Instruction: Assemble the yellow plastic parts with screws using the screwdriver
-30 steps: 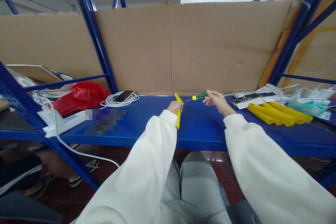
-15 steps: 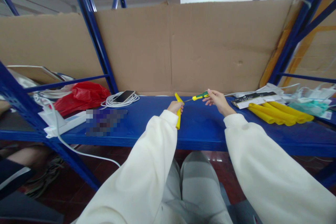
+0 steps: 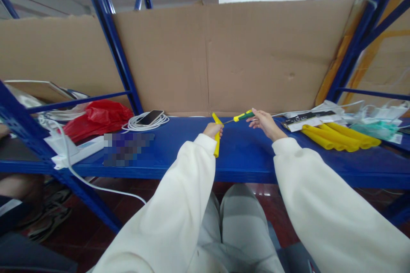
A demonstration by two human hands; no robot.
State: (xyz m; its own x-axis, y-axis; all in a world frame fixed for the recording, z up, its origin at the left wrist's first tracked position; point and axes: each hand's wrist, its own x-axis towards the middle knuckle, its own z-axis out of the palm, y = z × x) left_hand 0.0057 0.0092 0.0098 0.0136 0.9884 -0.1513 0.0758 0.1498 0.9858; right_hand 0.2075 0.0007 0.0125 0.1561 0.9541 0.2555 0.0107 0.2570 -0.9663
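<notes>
My left hand (image 3: 214, 129) is closed around a yellow piece (image 3: 217, 150), long and tube-like, tilted over the blue shelf (image 3: 179, 149). Between the fingers and thumb of my right hand (image 3: 264, 123) is the end of a green and yellow screwdriver (image 3: 244, 115). Its thin shaft points left and reaches the yellow piece beside my left fingers. What the tip touches is too small to make out. Several more yellow tube-like pieces (image 3: 339, 136) lie side by side on the shelf, right of my right hand.
A phone (image 3: 151, 117) rests on a coiled white cable (image 3: 136, 123) at the left. Nearby are a red plastic bag (image 3: 99, 119) and a white power strip (image 3: 81, 150). Cardboard (image 3: 250, 55) walls the back; blue posts (image 3: 113, 42) stand at both sides. Another person's leg shows lower left.
The view has shifted very slightly. Both hands keep their holds on the yellow piece and screwdriver. The other person's leg at the lower left has moved.
</notes>
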